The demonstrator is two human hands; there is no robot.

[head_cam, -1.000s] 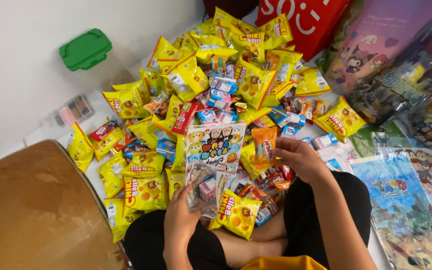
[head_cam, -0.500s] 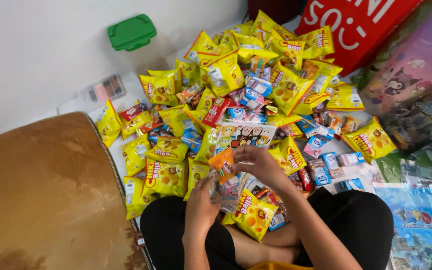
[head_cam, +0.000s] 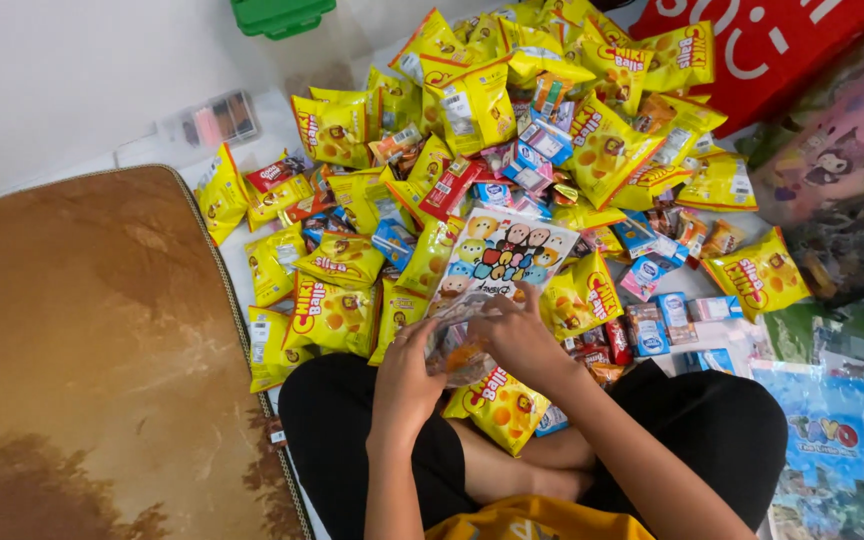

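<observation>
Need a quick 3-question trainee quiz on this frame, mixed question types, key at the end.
1. True or false: both hands are on the clear goodie bag with cartoon print.
2. What colour is the small packet seen through the bag between the hands? A) orange B) green C) purple
3. What lies on the person's own left side of the snack pile?

Key
1. True: the left hand and right hand both grip the clear goodie bag near its lower end.
2. A: an orange packet shows inside it.
3. A brown rug, beside the yellow snack bags.
</observation>
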